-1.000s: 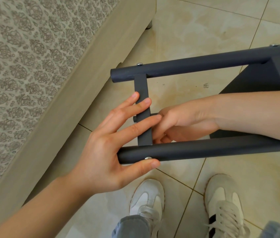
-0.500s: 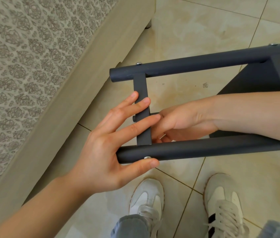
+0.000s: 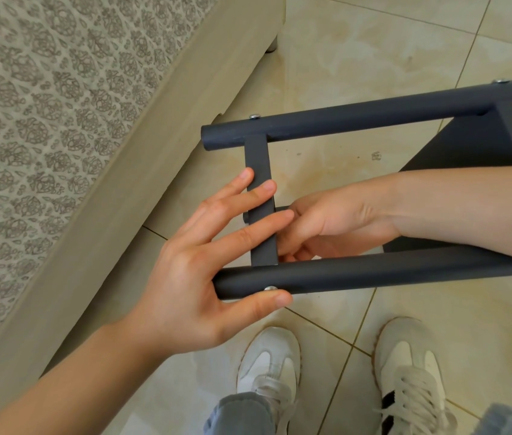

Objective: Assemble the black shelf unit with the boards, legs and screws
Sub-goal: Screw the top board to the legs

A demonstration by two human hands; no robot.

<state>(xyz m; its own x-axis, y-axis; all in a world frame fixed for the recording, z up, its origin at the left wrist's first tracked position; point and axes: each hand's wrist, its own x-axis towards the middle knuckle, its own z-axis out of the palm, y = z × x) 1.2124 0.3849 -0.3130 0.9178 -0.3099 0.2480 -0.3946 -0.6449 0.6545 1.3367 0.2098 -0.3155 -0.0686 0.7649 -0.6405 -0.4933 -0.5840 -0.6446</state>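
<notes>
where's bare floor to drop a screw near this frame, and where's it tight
Bare tile bordered by far leg, crossbar, board and forearm. More beyond the far leg and right of the shoes. Crowded: left hand and right hand at the crossbar, by the near leg.

Glossy beige tiled floor (image 3: 358, 58) beside patterned bed (image 3: 44, 105), perhaps.

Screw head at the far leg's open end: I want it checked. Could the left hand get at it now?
Probably yes: the screw head sits bare on the far leg, nothing over it; the left hand lies open across the crossbar nearby.
</notes>
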